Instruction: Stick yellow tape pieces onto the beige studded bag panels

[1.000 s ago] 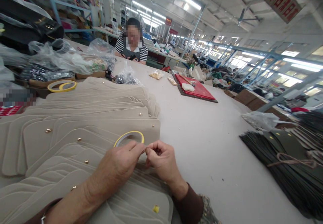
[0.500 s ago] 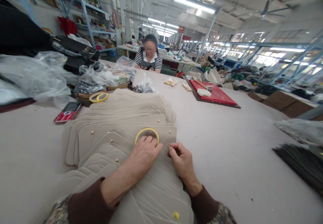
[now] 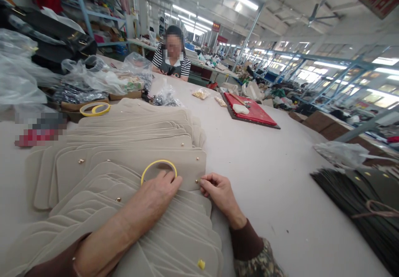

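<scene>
Overlapping beige panels with rounded corners lie fanned out in front of me, some bearing small gold studs. My left hand rests over them, its fingers bent down into a yellow-rimmed tape roll; the fingertips and anything in them are hidden. At the right edge of an upper panel, my right hand has thumb and forefinger pinched at a gold stud. Another gold stud sits farther up that same edge. A yellow scrap lies on the near panels.
A second tape roll and plastic bags lie at the far left. Bags of gold pieces and a red board are farther back. Black strips lie at right. A co-worker sits across the table.
The view has shifted, so things appear farther left. My right fingertips have come to the panel's edge, where a gold stud now shows. My left hand remains at the tape roll.
</scene>
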### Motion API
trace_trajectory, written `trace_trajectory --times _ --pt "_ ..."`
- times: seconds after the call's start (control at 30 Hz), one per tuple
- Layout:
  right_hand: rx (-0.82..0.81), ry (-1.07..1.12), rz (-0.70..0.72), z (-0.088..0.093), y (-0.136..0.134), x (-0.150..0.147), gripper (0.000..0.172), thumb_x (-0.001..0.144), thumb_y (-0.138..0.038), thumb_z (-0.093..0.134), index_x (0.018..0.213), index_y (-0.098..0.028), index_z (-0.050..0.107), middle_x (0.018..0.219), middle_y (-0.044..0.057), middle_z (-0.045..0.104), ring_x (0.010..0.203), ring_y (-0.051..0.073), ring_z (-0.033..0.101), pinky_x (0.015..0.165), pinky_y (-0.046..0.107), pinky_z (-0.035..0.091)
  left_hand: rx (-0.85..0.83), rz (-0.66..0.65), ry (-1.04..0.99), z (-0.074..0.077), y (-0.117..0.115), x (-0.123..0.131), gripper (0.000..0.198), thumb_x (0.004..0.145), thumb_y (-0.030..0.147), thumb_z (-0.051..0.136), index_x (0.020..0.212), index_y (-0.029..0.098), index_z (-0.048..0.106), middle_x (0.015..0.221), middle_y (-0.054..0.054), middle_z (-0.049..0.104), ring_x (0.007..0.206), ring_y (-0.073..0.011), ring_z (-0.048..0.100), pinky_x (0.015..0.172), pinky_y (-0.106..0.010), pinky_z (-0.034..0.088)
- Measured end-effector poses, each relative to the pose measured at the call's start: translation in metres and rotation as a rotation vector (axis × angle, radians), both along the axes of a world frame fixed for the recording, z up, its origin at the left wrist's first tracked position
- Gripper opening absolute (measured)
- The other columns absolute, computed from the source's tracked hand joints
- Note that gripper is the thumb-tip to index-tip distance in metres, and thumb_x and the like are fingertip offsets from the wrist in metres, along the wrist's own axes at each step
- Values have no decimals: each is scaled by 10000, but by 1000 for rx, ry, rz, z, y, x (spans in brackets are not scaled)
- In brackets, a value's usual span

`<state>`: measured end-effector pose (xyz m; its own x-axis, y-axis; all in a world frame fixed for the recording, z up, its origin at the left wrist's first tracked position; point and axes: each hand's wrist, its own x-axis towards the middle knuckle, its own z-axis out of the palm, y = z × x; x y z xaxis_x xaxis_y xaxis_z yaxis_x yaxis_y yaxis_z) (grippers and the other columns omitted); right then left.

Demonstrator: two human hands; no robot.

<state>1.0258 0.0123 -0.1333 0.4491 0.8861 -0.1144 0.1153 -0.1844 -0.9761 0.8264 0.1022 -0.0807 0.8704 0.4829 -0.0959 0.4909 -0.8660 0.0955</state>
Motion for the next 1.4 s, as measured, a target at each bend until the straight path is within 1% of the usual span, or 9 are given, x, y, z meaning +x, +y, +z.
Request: trace_trajectory --times 0.27,0.43,0.5,0.57,0.73,0.93,1.13,1.27,1.4 --pt "14 -486 48 5 2 -12 156 801 -228 594 756 -162 728 654 23 711 586 144 615 593 240 450 -41 -15 5 -1 1 1 253 889 26 371 976 175 556 997 -87 643 951 -274 608 802 -428 539" --pt "2 -652 59 5 10 -16 158 825 -181 569 750 -189 708 719 31 734 655 164 657 659 253 453 -72 -12 -14 0 0 1 261 894 29 360 977 175 559 992 -88 644 938 -287 614 789 -450 540" --pt "-18 -662 41 5 10 -14 111 821 -189 602 873 -196 700 671 9 710 627 165 645 642 254 448 -84 -10 -18 0 0 1 260 896 29 356 966 174 560 995 -90 643 941 -285 614 797 -451 538" --pt "-47 -619 -25 4 8 -11 206 790 -215 664 994 -187 661 589 -27 658 562 163 617 592 249 437 -87 -7 -15 -1 0 1 260 895 28 354 961 172 561 999 -94 642 948 -284 613 803 -448 535" --pt "-51 -307 -13 4 -7 -2 144 823 -308 643 760 -178 645 557 -21 645 490 138 585 515 233 443 -71 -11 -19 -2 2 1 265 883 25 358 964 176 560 985 -96 645 938 -287 614 792 -443 529" --pt "59 -572 30 -1 -10 -7 145 844 -258 634 801 -187 752 787 47 762 710 176 674 694 265 485 -86 -7 -12 -2 1 -1 274 872 28 351 951 178 566 982 -105 657 940 -293 608 785 -440 519" --pt "23 -802 23 -1 5 -16 151 874 -241 617 804 -194 742 762 41 733 699 167 647 708 258 448 -114 20 13 6 -4 -2 290 874 20 344 948 182 573 964 -93 677 872 -255 648 790 -413 516" --pt "-43 -750 128 7 6 -13 166 837 -222 635 701 -191 725 672 1 701 615 135 596 608 228 401 -53 38 18 10 -7 -4 301 861 0 346 913 186 577 907 -82 673 825 -253 652 749 -405 517" --pt "-108 -655 308 14 -1 -5 352 839 -276 627 503 -174 637 447 -59 508 427 77 400 450 221 242 -33 64 -96 1 -3 -9 261 881 20 385 923 191 578 883 -62 668 814 -219 650 740 -352 524"
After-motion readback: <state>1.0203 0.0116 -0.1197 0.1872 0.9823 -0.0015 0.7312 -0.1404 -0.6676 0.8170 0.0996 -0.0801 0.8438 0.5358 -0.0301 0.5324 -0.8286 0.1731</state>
